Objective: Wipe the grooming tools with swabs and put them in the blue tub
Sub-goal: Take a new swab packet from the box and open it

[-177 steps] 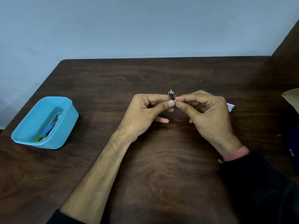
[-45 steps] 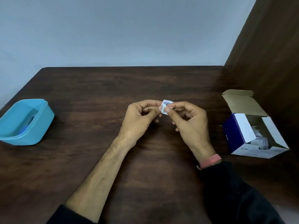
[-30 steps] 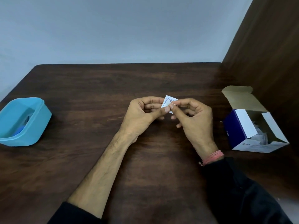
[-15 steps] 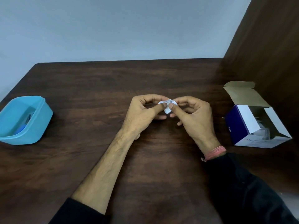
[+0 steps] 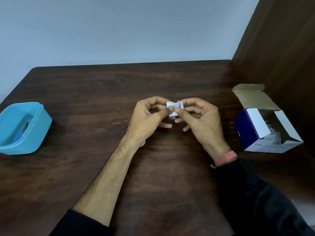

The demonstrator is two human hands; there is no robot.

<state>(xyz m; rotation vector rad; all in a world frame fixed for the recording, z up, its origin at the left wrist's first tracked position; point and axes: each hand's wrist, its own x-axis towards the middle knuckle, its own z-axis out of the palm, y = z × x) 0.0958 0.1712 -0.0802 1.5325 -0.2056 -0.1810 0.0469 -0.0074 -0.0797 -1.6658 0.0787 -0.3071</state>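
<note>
Both hands' fingers (image 5: pixel 172 109) pinching swab packet (image 5: pixel 174 106), probably unopened.

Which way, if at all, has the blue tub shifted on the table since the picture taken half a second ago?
No. The blue tub sits at the same spot by the table's left edge; only the head camera has shifted slightly.

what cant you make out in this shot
- Packet, head view: print too small to read; both thumbs cover its lower part, so whether it is torn open cannot be told.
- Blue tub: cut off by the left edge; its near wall hides most of the contents, only a blue bit shows.
- Box: contents in shadow behind the flaps, pale shapes only.
- Left hand and right hand: fingers behind the packet hidden.
</note>
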